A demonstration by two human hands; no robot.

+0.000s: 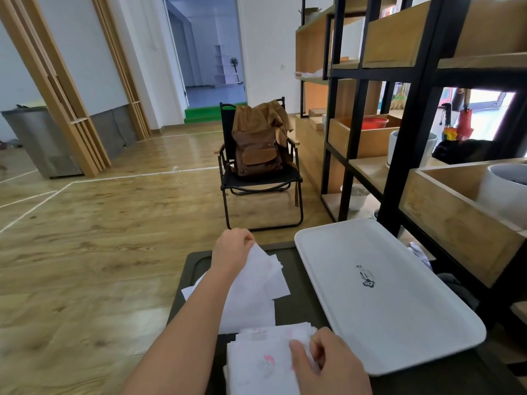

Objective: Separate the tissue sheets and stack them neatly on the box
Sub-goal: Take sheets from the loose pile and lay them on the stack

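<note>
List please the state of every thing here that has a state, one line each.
left hand: pinches a tissue sheet
tissue sheet: lifted at its far end, over the spread sheets
right hand: fingers curled on the near tissue stack
near tissue stack: piled, edges uneven
white tray: nothing on it
backpack: flap closed, on the chair

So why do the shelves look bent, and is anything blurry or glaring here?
Head view: the wide-angle lens bows the black shelf frame near the edge; the right hand and the tissue stack look soft with blur; daylight blows out the window at right; the floor shows mild sheen.
</note>
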